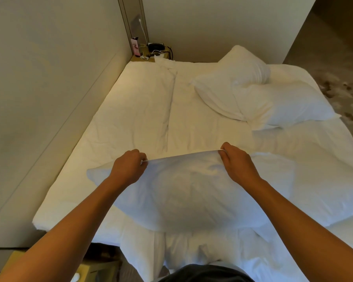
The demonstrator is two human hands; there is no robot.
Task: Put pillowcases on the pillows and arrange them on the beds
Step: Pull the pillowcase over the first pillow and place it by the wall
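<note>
Pillow being worked on: a white pillow (192, 192) sits at 6 o'clock, right in front of the person, resting on the near part of the bed (130, 123). It looks soft and lumpy, kinda bulging in the middle.
Pillowcase: thin white pillowcase (181, 165) over it, smooth cotton-looking fabric with small creases; the far edge is pulled up into a taut line between both hands.
Left hand: left hand (128, 167) at about 7 o'clock of the middle, fingers closed and pinching the left end of that fabric edge.
Right hand: right hand (235, 161) at about 5 o'clock, also curled shut, gripping the right end of the same edge.
Other pillows: two more white pillows (253, 98) at 1 o'clock, puffy, one lying partly over the other, both cased as far as I can tell.
Bedding: white duvet (143, 102) at 11 o'clock, folded in a long strip, wrinkly and a bit quilted looking.
Nightstand: small wooden nightstand (151, 55) at 12 o'clock in the corner, with a dark gadget and white cables, too small to make out.
Floor: patterned carpet (344, 82) at 2 o'clock, mottled brown and grey.
</note>
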